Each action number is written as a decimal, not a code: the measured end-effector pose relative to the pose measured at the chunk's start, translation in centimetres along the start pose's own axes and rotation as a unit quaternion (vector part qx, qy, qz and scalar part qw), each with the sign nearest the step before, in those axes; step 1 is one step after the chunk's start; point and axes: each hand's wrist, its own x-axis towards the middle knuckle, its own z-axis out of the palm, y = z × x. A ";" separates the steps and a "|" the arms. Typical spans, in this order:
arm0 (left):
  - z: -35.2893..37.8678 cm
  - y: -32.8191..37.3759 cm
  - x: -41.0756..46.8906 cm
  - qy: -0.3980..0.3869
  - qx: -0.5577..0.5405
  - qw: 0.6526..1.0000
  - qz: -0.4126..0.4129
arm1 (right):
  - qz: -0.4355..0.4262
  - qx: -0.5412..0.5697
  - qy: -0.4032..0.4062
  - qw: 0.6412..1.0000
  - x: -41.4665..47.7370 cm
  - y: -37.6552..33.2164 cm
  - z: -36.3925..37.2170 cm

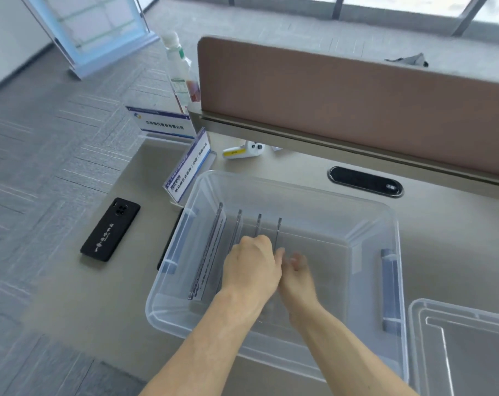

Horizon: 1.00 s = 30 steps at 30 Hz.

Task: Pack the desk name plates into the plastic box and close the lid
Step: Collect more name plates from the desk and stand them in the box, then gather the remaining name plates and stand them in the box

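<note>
Both my forearms reach down into the clear rectangular plastic box, which sits open on the beige desk. My left hand is knuckles-up with its fingers curled down over the top edges of the clear acrylic name plates standing on edge in a row; whether it actually clamps one I cannot tell. My right hand lies just beside it, touching or nearly so, with its fingers loosely spread and blurred, and nothing visible in it. Four plate edges show ahead of my left hand, upright to slightly tilted, filling the left part of the box; the part to the right of my right hand is bare floor. The transparent plastic lid lies flat on the desk off to the right of my right arm, apart from the box. Beyond my left hand, outside the box wall, two more blue-bordered white name plates remain on the desk: one just beside the box's far left corner, another farther out. A black phone in a case lies well to the left of my left hand
</note>
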 end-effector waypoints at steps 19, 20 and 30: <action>-37.0 -5.3 6.6 0.264 -0.216 0.938 0.054 | -0.389 0.062 -0.039 0.918 -11.3 -39.6 6.0; -37.6 -6.3 7.6 0.259 -0.219 0.939 0.056 | -0.393 0.057 -0.042 0.917 -11.0 -40.3 7.1; -25.2 -14.6 15.1 0.053 -0.164 0.983 -0.057 | -0.324 0.000 -0.046 0.945 -4.2 -37.0 13.4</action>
